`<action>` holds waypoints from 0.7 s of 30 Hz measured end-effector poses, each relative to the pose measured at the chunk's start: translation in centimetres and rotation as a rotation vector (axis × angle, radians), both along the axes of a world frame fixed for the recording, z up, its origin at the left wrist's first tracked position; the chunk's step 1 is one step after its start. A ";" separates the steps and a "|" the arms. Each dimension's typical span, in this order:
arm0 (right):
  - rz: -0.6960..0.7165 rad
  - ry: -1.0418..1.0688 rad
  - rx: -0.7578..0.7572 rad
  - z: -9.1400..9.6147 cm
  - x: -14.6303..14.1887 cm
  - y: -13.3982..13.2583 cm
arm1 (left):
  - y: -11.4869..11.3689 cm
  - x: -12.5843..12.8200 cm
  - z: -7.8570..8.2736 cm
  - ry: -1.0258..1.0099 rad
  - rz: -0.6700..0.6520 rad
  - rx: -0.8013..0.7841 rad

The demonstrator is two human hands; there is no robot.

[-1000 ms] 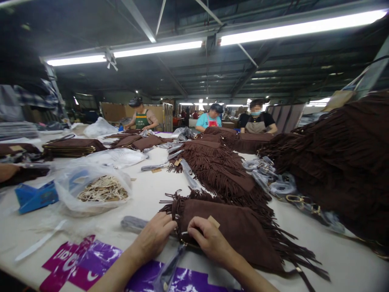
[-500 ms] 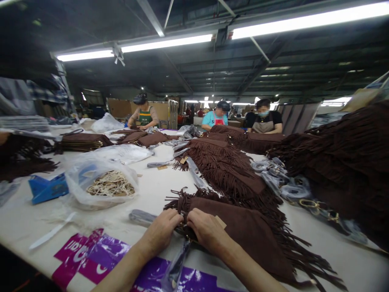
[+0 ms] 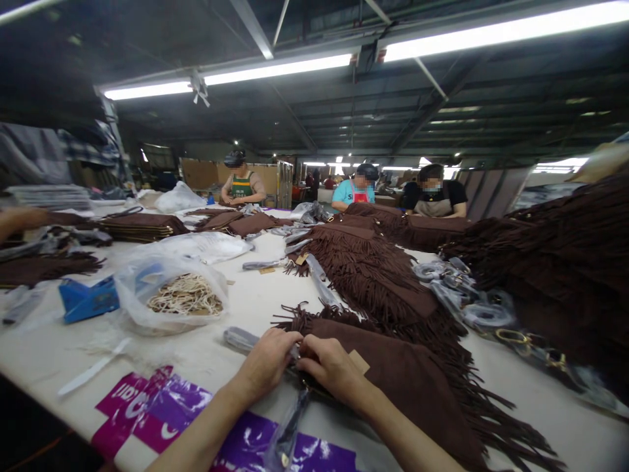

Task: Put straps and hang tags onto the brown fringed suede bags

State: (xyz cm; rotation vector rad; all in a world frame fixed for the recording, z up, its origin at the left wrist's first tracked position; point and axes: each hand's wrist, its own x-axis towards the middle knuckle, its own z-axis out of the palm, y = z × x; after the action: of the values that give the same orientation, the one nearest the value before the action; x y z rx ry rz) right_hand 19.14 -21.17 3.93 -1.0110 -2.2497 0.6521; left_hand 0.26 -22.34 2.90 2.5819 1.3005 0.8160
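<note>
A brown suede fringed bag [image 3: 407, 387] lies flat on the white table [image 3: 236, 301] in front of me. My left hand [image 3: 268, 360] and my right hand [image 3: 331, 368] meet at the bag's near left corner, fingers curled and pinching the edge there. A strap wrapped in clear plastic [image 3: 289, 429] hangs from that corner toward me. A small tan tag [image 3: 360, 361] sits on the bag just right of my right hand. What lies between my fingertips is hidden.
More fringed bags [image 3: 368, 275] are piled behind and at the right [image 3: 565, 269]. A plastic bag of cords [image 3: 179, 295], a blue box [image 3: 88, 298] and purple sheets [image 3: 162, 413] lie at the left. Wrapped straps [image 3: 472, 301] lie right of centre. Three people work at the far end.
My two hands have drawn closer together at the bag's corner. The camera has shifted a little left and up. A co-worker's arm now shows at the far left.
</note>
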 end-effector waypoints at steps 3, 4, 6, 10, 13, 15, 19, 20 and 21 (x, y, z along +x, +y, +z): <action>-0.006 0.005 -0.012 -0.5 -0.5 0.5 | 0.4 0.0 0.5 0.003 0.035 0.012; -0.018 0.007 -0.017 -0.6 -0.7 0.7 | 0.4 -0.1 0.6 -0.010 0.062 0.026; -0.045 0.012 -0.027 -0.9 -0.8 0.9 | -0.1 -0.3 0.8 -0.058 0.110 0.049; -0.057 0.020 -0.054 -1.1 -0.8 0.9 | -1.9 -0.5 0.6 -0.070 0.081 -0.011; -0.057 0.024 -0.060 -1.0 -0.8 0.9 | -2.7 0.0 -0.1 0.043 0.109 -0.010; -0.061 0.024 -0.060 -1.1 -0.8 0.9 | -2.8 0.5 -0.7 0.137 0.156 0.047; -0.070 0.028 -0.072 -1.2 -0.9 0.9 | -2.3 1.6 -1.4 0.289 0.192 0.185; -0.071 0.033 -0.078 -1.3 -0.9 1.0 | -2.2 1.8 -1.5 0.297 0.190 0.198; -0.073 0.041 -0.086 -1.3 -0.9 1.0 | -2.1 1.8 -1.5 0.287 0.186 0.200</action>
State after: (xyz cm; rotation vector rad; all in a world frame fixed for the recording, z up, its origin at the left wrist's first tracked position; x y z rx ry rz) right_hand 18.24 -20.16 2.64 -1.1057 -2.1550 0.7369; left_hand 2.10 -24.46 1.36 2.8513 1.6355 0.6483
